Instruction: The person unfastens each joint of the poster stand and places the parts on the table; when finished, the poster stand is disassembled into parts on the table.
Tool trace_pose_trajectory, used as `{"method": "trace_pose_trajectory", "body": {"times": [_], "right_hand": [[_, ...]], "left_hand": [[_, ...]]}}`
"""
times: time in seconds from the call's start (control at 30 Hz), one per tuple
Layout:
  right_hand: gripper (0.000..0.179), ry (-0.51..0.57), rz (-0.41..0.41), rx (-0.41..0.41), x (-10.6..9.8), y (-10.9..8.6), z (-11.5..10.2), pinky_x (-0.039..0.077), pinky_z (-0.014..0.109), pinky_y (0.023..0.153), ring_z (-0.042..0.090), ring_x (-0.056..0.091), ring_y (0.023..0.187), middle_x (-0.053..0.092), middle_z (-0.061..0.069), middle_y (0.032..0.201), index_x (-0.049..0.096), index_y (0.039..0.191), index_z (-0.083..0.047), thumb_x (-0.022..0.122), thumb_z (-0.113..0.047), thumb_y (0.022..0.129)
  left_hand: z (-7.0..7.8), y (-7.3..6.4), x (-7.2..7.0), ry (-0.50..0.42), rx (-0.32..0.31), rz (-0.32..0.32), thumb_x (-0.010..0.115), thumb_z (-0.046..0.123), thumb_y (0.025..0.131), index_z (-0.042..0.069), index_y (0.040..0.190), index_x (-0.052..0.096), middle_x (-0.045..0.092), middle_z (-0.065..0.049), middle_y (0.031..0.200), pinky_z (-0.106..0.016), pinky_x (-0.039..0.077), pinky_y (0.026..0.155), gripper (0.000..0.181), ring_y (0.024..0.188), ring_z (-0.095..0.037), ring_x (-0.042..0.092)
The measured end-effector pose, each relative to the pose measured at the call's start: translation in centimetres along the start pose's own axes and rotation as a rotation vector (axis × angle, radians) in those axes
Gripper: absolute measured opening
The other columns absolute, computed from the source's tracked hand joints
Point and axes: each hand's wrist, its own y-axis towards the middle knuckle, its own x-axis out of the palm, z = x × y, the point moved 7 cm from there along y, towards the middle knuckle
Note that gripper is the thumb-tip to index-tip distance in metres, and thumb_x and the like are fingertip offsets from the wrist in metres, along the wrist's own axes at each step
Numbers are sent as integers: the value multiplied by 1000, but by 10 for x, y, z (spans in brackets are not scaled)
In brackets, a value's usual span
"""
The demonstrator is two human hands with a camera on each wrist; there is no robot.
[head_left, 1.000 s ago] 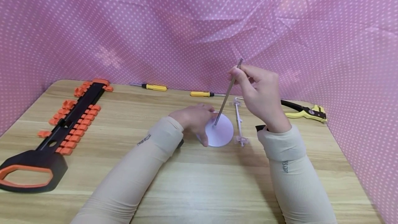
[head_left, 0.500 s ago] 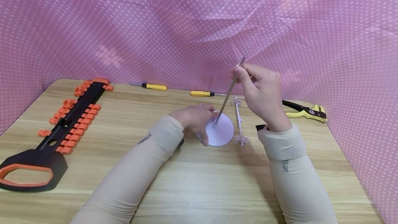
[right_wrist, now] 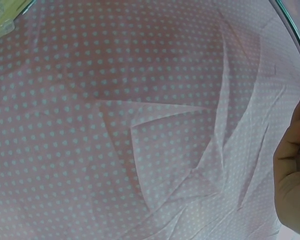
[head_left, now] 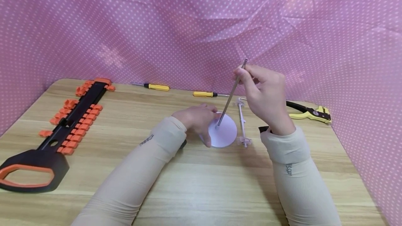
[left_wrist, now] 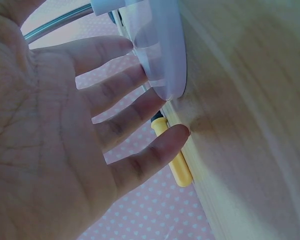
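My right hand (head_left: 267, 95) pinches a thin metal rod (head_left: 231, 93) near its top, between thumb and fingers. The rod leans to the right, its lower end at the small central socket of a round white base (head_left: 224, 133). My left hand (head_left: 198, 121) holds the rim of this base between thumb and fingers. The left wrist view shows spread, fairly straight fingertips (left_wrist: 179, 134) by the base (left_wrist: 165, 50), which has a clear lower part; the little finger is off it. The right wrist view catches only part of the right hand (right_wrist: 295, 175) and rod (right_wrist: 291, 27).
A white rod with clear end pieces (head_left: 242, 123) lies right of the base. Two yellow-handled screwdrivers (head_left: 158, 87) lie along the back edge, and a yellow-black plier-like tool (head_left: 314, 113) at right. A black tool with orange clips (head_left: 72, 125) lies at left. Pink dotted cloth (head_left: 201, 27) surrounds the table.
The rod's top and the right hand have shifted slightly to the right, with the lower end staying at the socket. The left hand keeps its place on the base.
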Motion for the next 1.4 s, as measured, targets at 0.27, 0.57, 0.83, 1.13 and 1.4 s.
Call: {"method": "trace_pose_trajectory", "body": {"times": [0.27, 0.57, 0.83, 1.13, 1.4], "right_hand": [[17, 13, 29, 36, -5, 0, 0, 57, 9, 71, 27, 77, 76, 81, 14, 87, 80, 91, 4, 71, -6, 101], [17, 71, 98, 117, -16, -5, 6, 59, 13, 72, -6, 70, 75, 80, 19, 86, 80, 92, 7, 70, -4, 101], [20, 57, 123, 129, -20, -7, 6, 58, 12, 71, -5, 69, 73, 79, 20, 84, 81, 91, 7, 69, -4, 102], [20, 14, 109, 64, -13, -2, 1, 54, 8, 66, -11, 66, 71, 79, 21, 85, 81, 92, 7, 70, -6, 102], [18, -3, 113, 59, -6, -2, 1, 55, 8, 67, -14, 64, 71, 80, 19, 85, 81, 91, 6, 71, -5, 101]], "left_hand": [[1, -1, -1, 17, -3, -6, 98, 43, 73, 23, 167, 35, 33, -4, 172, -47, 37, 128, 115, 157, -27, 31], [11, 5, -3, 61, 20, 0, 98, 45, 74, 23, 166, 37, 37, -6, 169, -46, 36, 129, 113, 156, -28, 35], [15, 6, -3, 83, -6, -14, 97, 46, 74, 23, 166, 36, 36, -4, 169, -45, 38, 127, 113, 155, -26, 34], [9, 3, -3, 111, -13, -10, 96, 50, 75, 23, 167, 36, 38, -5, 167, -43, 39, 127, 113, 153, -26, 37], [2, 2, 2, 100, -41, -9, 96, 50, 74, 25, 167, 35, 37, -4, 168, -47, 39, 126, 113, 154, -27, 35]]}}
